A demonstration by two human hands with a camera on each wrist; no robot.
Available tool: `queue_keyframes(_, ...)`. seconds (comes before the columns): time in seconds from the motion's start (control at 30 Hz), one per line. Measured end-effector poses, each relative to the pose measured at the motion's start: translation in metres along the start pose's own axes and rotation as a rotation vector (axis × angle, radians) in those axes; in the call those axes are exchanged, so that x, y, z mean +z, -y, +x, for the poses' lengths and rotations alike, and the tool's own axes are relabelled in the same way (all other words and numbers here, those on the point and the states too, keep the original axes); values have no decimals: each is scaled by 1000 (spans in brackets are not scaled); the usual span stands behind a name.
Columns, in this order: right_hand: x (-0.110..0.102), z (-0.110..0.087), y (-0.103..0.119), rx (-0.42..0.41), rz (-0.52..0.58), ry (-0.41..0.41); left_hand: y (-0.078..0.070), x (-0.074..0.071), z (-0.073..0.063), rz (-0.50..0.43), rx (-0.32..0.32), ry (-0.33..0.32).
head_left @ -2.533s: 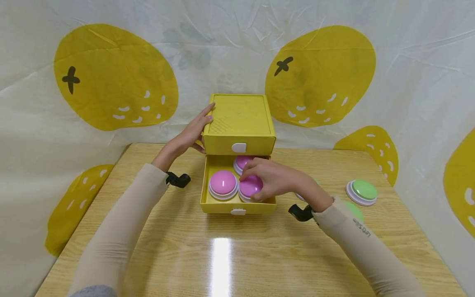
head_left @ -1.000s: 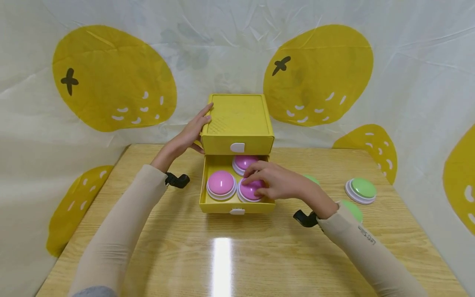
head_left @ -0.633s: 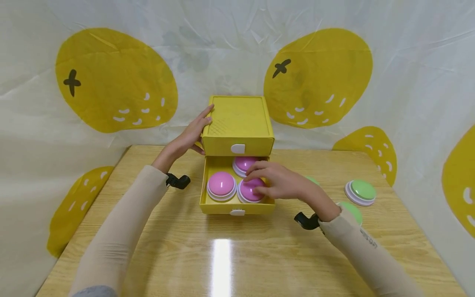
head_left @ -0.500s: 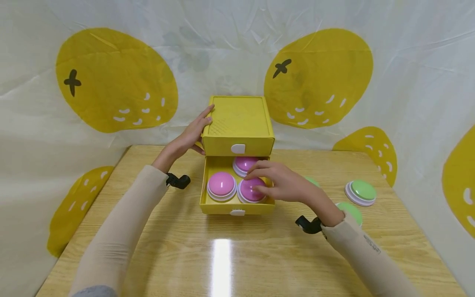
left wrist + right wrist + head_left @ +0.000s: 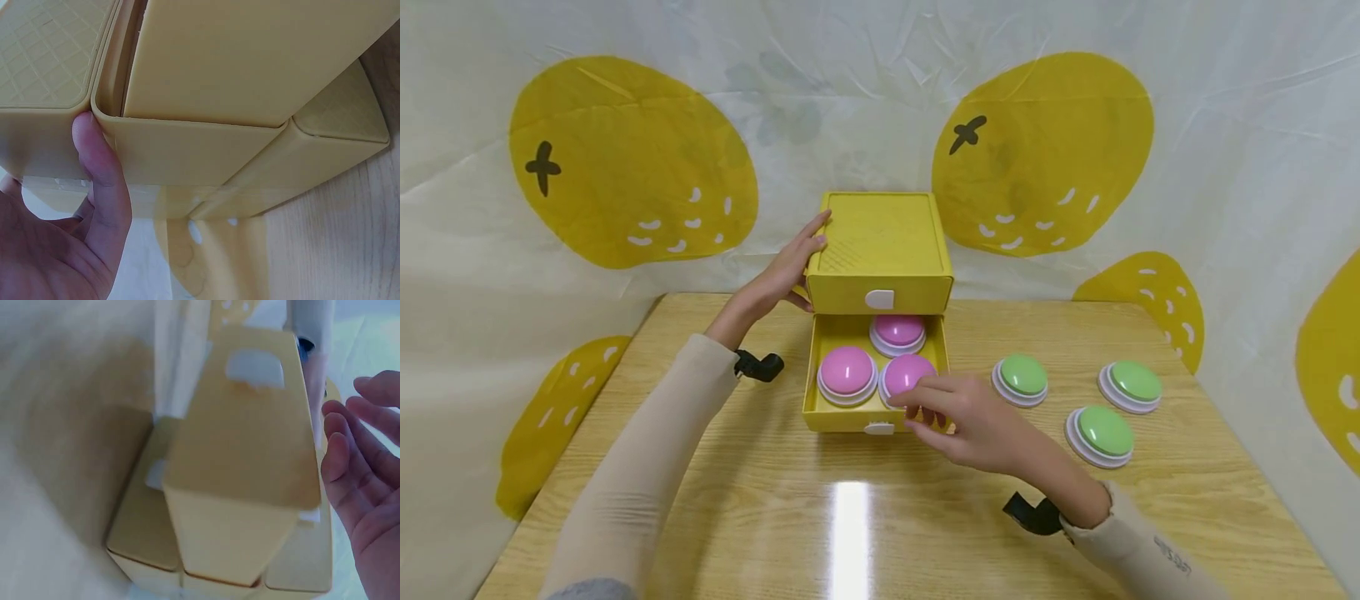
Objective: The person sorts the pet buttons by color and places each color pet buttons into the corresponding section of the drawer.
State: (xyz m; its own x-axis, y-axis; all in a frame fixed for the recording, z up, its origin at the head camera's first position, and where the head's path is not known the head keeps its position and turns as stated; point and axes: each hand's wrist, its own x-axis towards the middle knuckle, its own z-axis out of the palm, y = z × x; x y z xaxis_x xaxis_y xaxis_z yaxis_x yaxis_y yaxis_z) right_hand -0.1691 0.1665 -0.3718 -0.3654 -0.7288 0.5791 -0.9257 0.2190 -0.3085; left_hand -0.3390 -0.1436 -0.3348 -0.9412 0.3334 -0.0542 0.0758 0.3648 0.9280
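A: What do you wear on your left arm?
B: One beige left sleeve, close-fitting, lightly creased; grey cloth at its upper end; one black wrist fitting, bent like an elbow. Your left hand: bare.
A: Your right?
B: Matching beige right sleeve, small dark lettering, illegible; second black fitting, likewise bent. Your right hand: bare.

Pink domes in yellow drawer

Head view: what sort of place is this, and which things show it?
Probably a small staged recording booth: a wood-grain table, closely surrounded by a wrinkled white sheet with a yellow fruit-like print, and a black wrist-mounted device worn on each arm.
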Motion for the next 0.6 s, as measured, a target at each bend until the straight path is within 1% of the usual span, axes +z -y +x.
queue_keyframes(0.1,7,-7,6,13,18,-20,0,0,1,1,-6,-2)
queue_keyframes(0.3,21,-17,12,92,52,-62,0,-1,1,2,-11,-7)
queue_keyframes(0.47,31,-21,16,144,105,-68,-1,-1,0,8,-7,-3)
queue_keyframes(0.6,38,-24,16,189,133,-51,0,-1,0,13,-2,4)
